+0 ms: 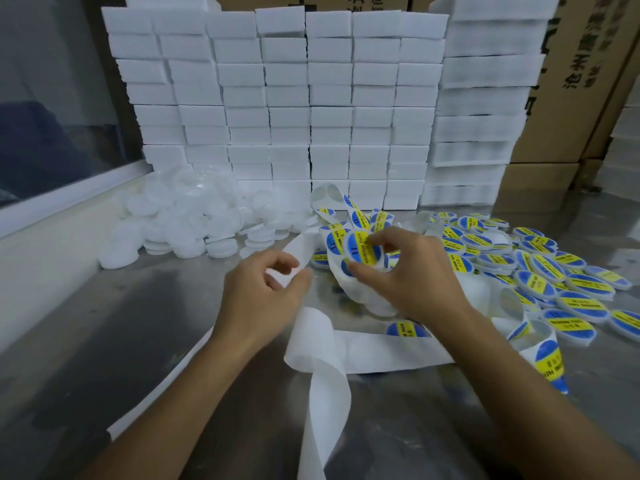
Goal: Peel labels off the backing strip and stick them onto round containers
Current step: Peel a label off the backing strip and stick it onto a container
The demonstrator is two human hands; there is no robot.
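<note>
A white backing strip [346,348] curls across the steel table, with blue and yellow round labels [550,362] still on parts of it. My right hand [412,275] pinches a blue and yellow label [360,249] at its edges, over a looped part of the strip. My left hand [263,296] holds the bare end of the strip [294,251] between thumb and curled fingers. Plain white round containers [194,220] lie heaped at the back left. Labelled containers [554,271] spread over the right side.
A wall of stacked white foam blocks [311,98] stands behind the work area. Cardboard boxes [571,98] rise at the back right. A window ledge [52,216] runs along the left. Bare steel table [138,341] shows at the front left.
</note>
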